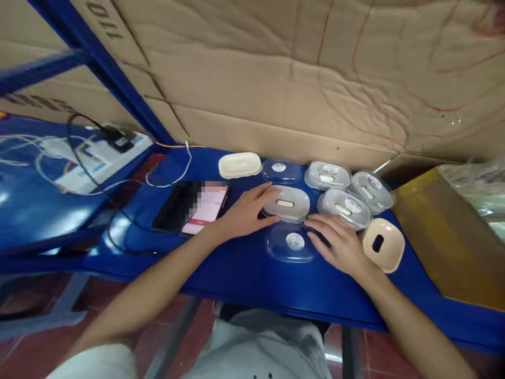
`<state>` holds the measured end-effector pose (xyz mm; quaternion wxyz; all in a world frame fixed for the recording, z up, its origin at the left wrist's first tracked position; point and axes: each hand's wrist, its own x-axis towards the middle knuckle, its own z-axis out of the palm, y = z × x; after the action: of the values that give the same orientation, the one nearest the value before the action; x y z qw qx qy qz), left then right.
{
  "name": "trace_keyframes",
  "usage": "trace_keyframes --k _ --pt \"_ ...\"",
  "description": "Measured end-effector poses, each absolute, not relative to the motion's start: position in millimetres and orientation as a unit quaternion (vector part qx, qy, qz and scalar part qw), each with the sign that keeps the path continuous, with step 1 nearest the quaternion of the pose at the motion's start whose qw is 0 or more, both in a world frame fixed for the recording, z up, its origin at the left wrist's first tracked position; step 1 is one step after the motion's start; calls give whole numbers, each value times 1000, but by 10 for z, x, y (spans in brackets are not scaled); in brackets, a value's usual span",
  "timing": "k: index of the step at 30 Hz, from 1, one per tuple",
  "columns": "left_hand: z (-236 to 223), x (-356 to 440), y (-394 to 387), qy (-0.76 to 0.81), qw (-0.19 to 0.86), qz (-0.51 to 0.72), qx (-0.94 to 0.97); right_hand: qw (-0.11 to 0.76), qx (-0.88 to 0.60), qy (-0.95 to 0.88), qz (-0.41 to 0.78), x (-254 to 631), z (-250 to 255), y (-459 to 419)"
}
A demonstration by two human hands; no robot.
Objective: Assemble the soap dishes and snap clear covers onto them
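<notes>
A grey oval dish (292, 210) lies flat on the blue table, a cream strip showing in its centre slot. My left hand (250, 208) spans the dish's left end, with fingers at its far rim and the thumb at its near rim. At the near right corner, the spread fingertips of my right hand (341, 242) meet or almost meet its edge. Closer to me is a clear plastic lid (290, 250) with a round white sticker, and a second clear lid (268, 171) lies beyond the dish.
Lidded dishes (328, 175) sit to the right, several in all. A cream dish with a slot (389, 255) is beside my right wrist, and a cream tray (239, 166) lies at the back. Left are a phone (209, 205), cables and a power strip (102, 163); right, a cardboard box (445, 242).
</notes>
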<state>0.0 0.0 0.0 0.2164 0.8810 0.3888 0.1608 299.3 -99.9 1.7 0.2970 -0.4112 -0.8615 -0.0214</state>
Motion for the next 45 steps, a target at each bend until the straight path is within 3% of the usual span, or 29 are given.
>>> trace_keyframes --k 20,28,39,45 --pt "-112 10 80 376 171 200 888 264 -428 -863 54 2960 -10 -963" --pt "-83 -18 102 404 168 183 881 138 -415 -888 142 2980 26 -1070" --pt "65 -17 17 349 262 142 889 279 -419 -859 94 3102 328 -1102" --pt "121 67 -114 324 269 137 897 280 -438 -852 60 3137 266 -1033"
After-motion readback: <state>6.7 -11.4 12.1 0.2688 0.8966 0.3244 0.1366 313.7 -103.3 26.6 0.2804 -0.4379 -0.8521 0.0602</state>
